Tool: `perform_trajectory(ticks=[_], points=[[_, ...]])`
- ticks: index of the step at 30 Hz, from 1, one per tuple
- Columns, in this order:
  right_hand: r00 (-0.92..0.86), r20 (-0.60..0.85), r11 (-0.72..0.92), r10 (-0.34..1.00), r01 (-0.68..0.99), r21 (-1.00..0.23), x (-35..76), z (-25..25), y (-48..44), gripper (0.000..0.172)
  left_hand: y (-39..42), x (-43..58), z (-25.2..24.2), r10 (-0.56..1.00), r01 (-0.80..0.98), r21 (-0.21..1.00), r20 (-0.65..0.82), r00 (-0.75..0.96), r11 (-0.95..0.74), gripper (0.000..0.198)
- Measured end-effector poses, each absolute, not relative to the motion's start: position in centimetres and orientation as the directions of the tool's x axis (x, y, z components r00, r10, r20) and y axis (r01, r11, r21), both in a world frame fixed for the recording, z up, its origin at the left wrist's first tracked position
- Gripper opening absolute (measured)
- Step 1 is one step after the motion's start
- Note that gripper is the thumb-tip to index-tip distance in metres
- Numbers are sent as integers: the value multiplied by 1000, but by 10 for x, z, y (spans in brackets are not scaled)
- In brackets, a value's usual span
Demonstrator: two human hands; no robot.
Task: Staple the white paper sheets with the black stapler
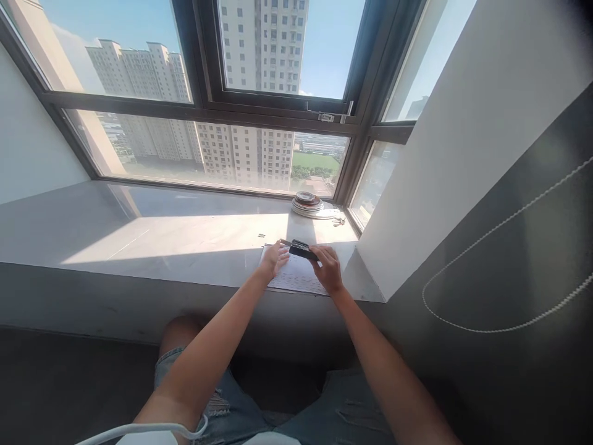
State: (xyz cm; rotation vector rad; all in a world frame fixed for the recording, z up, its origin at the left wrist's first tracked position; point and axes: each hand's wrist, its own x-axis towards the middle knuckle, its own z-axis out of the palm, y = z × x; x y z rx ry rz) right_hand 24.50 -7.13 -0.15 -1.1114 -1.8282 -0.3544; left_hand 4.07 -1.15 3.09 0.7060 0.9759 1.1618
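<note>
Fingers (319, 252) of the right hand (328, 269) are curled over a small dark object (301, 249), gripping it from above by its right end. The left hand (274, 259) reaches in from the other side with its fingers stretched to the object's left end. They touch it, but whether they pinch it or only steady it cannot be told at this size.

The dark object is flat and oblong, with a paler edge at its left tip, and what it is cannot be made out. It is held just over the far edge of a sheet of paper (296, 278), which lies flat at the front of the stone sill (162, 235), partly under both wrists.

As for progress, the object is up in the hands and the sheet is laid out beneath it. The sheet carries faint rows of print or marks, too small to read, so what has been done to it cannot be judged.

Around the hands, a low stack of round discs (309, 204) sits at the back right corner of the sill. Some small metal pieces (339, 220) lie just beside the stack, and a few tiny bits (261, 235) lie left of the sheet. All of these are apart from the hands, and nothing crowds the sheet.

The white wall (463, 123) closes in on the right, near the right forearm. A beaded cord (486, 272) hangs looped on the grey panel below it, well apart. The person sits close to the sill in denim shorts (222, 402), with a white cable (152, 428) crossing the lap.
</note>
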Motion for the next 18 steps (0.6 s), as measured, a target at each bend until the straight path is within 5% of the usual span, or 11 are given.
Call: perform_trajectory(ticks=[7, 18], points=[[-371, 821, 611, 434, 791, 35, 242, 2, -75, 36, -13, 44, 27, 900, -582, 693, -391, 192, 425, 33], [-494, 750, 664, 439, 741, 100, 242, -3, -70, 37, 0, 38, 15, 915, -526, 756, -382, 129, 389, 21]])
